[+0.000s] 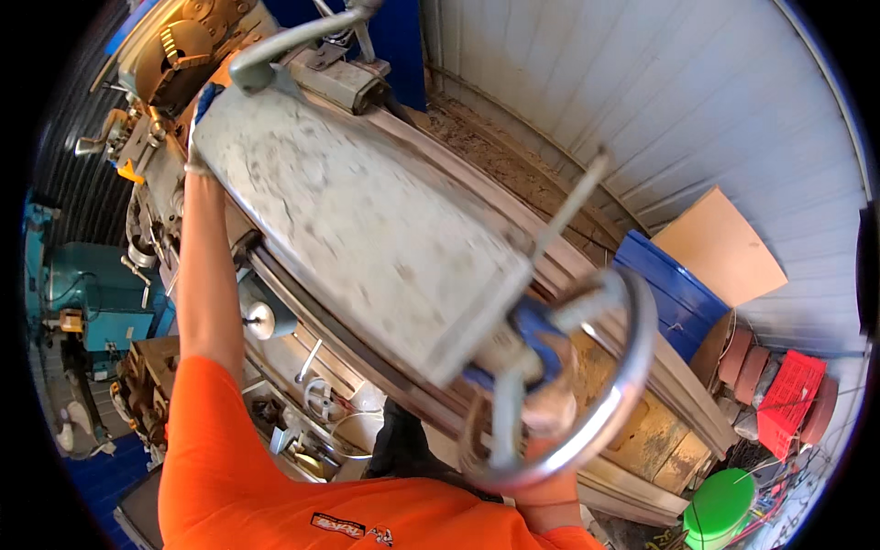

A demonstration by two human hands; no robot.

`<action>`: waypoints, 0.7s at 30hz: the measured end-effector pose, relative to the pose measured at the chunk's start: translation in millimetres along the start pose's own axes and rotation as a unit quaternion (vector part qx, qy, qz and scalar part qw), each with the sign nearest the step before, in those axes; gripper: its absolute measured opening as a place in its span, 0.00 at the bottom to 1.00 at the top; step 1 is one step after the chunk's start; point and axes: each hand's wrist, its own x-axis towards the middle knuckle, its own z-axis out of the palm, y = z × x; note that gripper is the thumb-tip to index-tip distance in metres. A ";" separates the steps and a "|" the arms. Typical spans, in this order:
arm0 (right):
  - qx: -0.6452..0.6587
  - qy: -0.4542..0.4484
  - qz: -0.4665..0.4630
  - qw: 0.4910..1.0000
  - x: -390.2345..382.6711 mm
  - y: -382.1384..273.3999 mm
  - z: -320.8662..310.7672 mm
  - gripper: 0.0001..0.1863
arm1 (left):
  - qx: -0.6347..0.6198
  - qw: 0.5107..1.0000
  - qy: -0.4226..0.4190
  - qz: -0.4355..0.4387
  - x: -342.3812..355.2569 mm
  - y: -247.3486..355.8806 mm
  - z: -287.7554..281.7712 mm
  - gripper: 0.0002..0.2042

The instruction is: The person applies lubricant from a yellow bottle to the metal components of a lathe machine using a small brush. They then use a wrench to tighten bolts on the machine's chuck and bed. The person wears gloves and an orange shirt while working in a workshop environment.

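Note:
A grey, scuffed lathe tailstock (pixel 357 229) lies slantwise across the middle, on long metal bed rails (pixel 321 335). At its near right end is a handwheel (pixel 642 339) with a shiny rim and grey spokes, blurred by motion. My right hand (pixel 543 353), in a blue glove, is closed around the hub behind the wheel, seen partly between the spokes. My left hand (pixel 203 124), in a blue and white glove, touches the tailstock's far left end; its fingers are mostly hidden. A curved grey lever (pixel 293 44) rises from the top there, and a thin rod (pixel 573 202) sticks up near the wheel.
The lathe's chuck (pixel 183 50) and carriage (pixel 151 156) are at the far left. Below the rails lies a tray of loose parts (pixel 302 426). Right of the bed are a blue panel (pixel 674 293), a red crate (pixel 793 399) and a green stool (pixel 720 504). A corrugated wall (pixel 642 82) stands behind.

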 end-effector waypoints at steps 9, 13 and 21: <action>-0.011 0.017 0.092 0.996 -46.0 18.5 -19.1 0.46 | -0.043 0.997 -0.055 0.010 -8.9 4.8 1.3 0.19; 0.019 0.002 0.065 0.998 -36.2 31.3 -5.3 0.44 | -0.058 0.995 -0.076 0.012 -8.9 4.0 8.7 0.20; 0.034 0.040 0.033 0.998 -46.9 21.0 -36.5 0.41 | -0.138 0.969 -0.204 -0.032 -16.8 -19.9 15.6 0.20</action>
